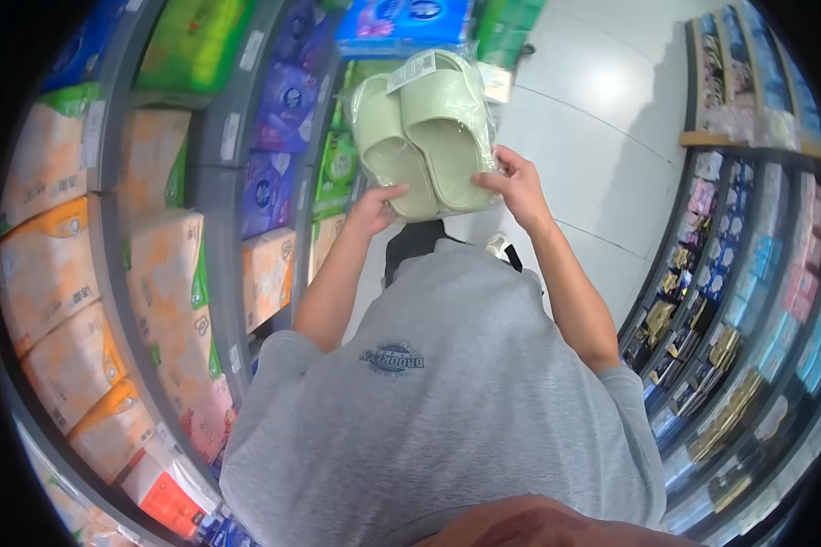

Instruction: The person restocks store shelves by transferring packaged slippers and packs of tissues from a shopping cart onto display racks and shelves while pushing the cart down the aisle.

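A pair of pale green slippers (440,123) in clear plastic wrap is held out in front of my body, with a white barcode label at the far end. My left hand (372,211) grips the lower left edge, thumb on top. On the lower right edge, my right hand (518,187) pinches the wrap, with its thumb lying over one slipper. The fingers under the package are mostly hidden.
Shelves on the left hold orange tissue packs (55,264) and purple packs (274,191). Blue packs (406,27) lie beyond the slippers. Racks of small packets (702,264) line the right side. Pale tiled floor (584,118) runs between them.
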Motion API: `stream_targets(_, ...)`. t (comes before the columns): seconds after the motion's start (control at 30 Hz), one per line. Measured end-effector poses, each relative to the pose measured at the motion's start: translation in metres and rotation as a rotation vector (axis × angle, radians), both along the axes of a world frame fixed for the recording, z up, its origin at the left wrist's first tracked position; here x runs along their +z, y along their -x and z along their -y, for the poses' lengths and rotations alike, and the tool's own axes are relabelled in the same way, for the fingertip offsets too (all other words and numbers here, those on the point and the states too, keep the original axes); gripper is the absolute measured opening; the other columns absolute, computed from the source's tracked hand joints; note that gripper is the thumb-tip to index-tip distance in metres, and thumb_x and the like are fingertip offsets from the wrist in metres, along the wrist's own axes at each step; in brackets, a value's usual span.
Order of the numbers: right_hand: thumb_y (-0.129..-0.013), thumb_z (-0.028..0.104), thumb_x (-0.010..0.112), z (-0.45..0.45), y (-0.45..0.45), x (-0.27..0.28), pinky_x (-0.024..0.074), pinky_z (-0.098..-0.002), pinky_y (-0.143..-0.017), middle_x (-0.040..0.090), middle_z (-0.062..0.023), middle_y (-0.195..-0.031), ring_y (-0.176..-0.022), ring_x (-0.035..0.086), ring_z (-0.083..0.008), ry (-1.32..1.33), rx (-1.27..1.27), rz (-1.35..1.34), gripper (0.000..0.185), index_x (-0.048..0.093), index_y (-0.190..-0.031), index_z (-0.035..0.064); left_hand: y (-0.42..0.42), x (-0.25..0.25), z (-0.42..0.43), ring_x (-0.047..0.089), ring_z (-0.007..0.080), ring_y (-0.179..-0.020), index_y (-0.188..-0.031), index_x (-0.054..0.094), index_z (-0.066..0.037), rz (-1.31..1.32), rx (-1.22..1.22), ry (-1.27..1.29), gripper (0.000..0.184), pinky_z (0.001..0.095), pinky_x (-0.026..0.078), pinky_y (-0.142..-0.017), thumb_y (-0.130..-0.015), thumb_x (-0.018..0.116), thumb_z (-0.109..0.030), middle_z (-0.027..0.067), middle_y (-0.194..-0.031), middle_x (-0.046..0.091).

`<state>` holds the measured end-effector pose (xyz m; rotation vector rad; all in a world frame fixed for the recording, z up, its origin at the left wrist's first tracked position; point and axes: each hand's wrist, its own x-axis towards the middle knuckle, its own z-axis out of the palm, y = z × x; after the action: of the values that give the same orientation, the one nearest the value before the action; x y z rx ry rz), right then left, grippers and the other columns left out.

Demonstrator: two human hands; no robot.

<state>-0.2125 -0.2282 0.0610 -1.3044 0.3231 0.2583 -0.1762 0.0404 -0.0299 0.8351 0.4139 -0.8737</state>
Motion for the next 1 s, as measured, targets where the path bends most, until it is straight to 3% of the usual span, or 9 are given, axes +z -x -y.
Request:
stream_targets(0.17, -0.074, 0.004, 0.067, 0.094, 0.068, 0.003, 0.0464, -0.0272, -0.082, 0.063, -0.0076, -0.105, -0.094, 0.058, -0.0133, 0.071, -0.174, 0.076, 0.043, 0.057, -0.116, -0.0024, 0.018, 0.025, 0.108, 0.058, 0.0264, -0.108, -0.126, 0.046, 0.003, 0.229, -0.146, 0.074, 0.048, 0.0408, 0.048, -0.094, -0.081, 0.062, 0.000, 0.0144, -0.119, 0.057)
stream_targets(0.23, -0.075, 0.005, 0.067, 0.128, 0.097, -0.006, 0.0472, -0.0286, -0.083, 0.062, -0.0080, -0.107, -0.097, 0.058, -0.0143, 0.105, -0.203, 0.078, 0.046, 0.055, -0.118, -0.0022, 0.027, 0.028, 0.148, 0.059, 0.0266, -0.107, -0.125, 0.047, 0.003, 0.247, -0.186, 0.097, 0.048, 0.0416, 0.049, -0.093, -0.080, 0.062, 0.001, 0.0145, -0.118, 0.058)
stream_targets(0.3, -0.075, 0.008, 0.071, 0.154, 0.118, -0.011, 0.0494, -0.0291, -0.079, 0.061, -0.0088, -0.106, -0.093, 0.060, -0.0156, -0.072, -0.257, -0.080, 0.048, 0.052, -0.118, -0.0013, 0.033, 0.032, 0.180, 0.060, 0.0262, -0.106, -0.125, 0.048, 0.003, 0.175, -0.288, 0.066, 0.046, 0.0406, 0.049, -0.094, -0.081, 0.062, 0.000, 0.0142, -0.117, 0.059)
stream_targets(0.4, -0.076, 0.008, 0.071, 0.184, 0.135, -0.010, 0.0540, -0.0329, -0.074, 0.060, -0.0116, -0.109, -0.092, 0.062, -0.0194, -0.104, -0.285, -0.108, 0.053, 0.047, -0.122, -0.0011, 0.032, 0.031, 0.221, 0.062, 0.0266, -0.103, -0.123, 0.049, 0.004, 0.130, -0.386, 0.051, 0.046, 0.0411, 0.051, -0.090, -0.080, 0.063, -0.001, 0.0159, -0.117, 0.060)
stream_targets(0.47, -0.075, 0.008, 0.071, 0.205, 0.139, -0.026, 0.0528, -0.0336, -0.079, 0.059, -0.0124, -0.111, -0.097, 0.061, -0.0204, -0.127, -0.310, -0.112, 0.057, 0.045, -0.124, -0.0021, 0.027, 0.025, 0.244, 0.061, 0.0269, -0.106, -0.125, 0.048, 0.003, 0.144, -0.405, 0.009, 0.046, 0.0411, 0.049, -0.093, -0.081, 0.062, 0.000, 0.0161, -0.118, 0.059)
stream_targets(0.53, -0.075, 0.007, 0.071, 0.237, 0.129, -0.034, 0.0523, -0.0337, -0.081, 0.059, -0.0125, -0.112, -0.099, 0.061, -0.0207, -0.092, -0.352, -0.103, 0.058, 0.044, -0.125, -0.0023, 0.008, 0.018, 0.280, 0.060, 0.0270, -0.107, -0.126, 0.048, 0.003, 0.171, -0.428, 0.020, 0.047, 0.0413, 0.049, -0.094, -0.081, 0.061, 0.000, 0.0162, -0.118, 0.059)
stream_targets(0.6, -0.074, 0.008, 0.072, 0.263, 0.118, -0.034, 0.0507, -0.0331, -0.083, 0.058, -0.0123, -0.113, -0.100, 0.060, -0.0209, -0.263, -0.414, -0.084, 0.060, 0.044, -0.127, -0.0028, -0.011, 0.006, 0.311, 0.059, 0.0274, -0.109, -0.127, 0.047, 0.003, 0.066, -0.473, 0.036, 0.047, 0.0416, 0.047, -0.096, -0.082, 0.060, 0.000, 0.0164, -0.119, 0.059)
stream_targets(0.77, -0.075, 0.006, 0.071, 0.369, 0.064, -0.016, 0.0491, -0.0323, -0.084, 0.059, -0.0127, -0.113, -0.099, 0.060, -0.0203, -0.218, -0.511, -0.080, 0.059, 0.044, -0.126, -0.0032, -0.081, -0.007, 0.437, 0.061, 0.0266, -0.106, -0.126, 0.048, 0.003, -0.003, -0.527, 0.157, 0.046, 0.0406, 0.049, -0.094, -0.082, 0.060, -0.001, 0.0166, -0.117, 0.060)
stream_targets(1.0, -0.077, 0.000, 0.065, 0.538, -0.024, 0.027, 0.0481, -0.0320, -0.086, 0.061, -0.0138, -0.110, -0.098, 0.061, -0.0211, -0.105, -0.699, 0.064, 0.051, 0.045, -0.124, -0.0036, -0.188, 0.059, 0.649, 0.065, 0.0233, -0.097, -0.120, 0.051, 0.005, 0.224, -0.665, 0.250, 0.039, 0.0354, 0.052, -0.088, -0.083, 0.060, -0.003, 0.0154, -0.111, 0.062)
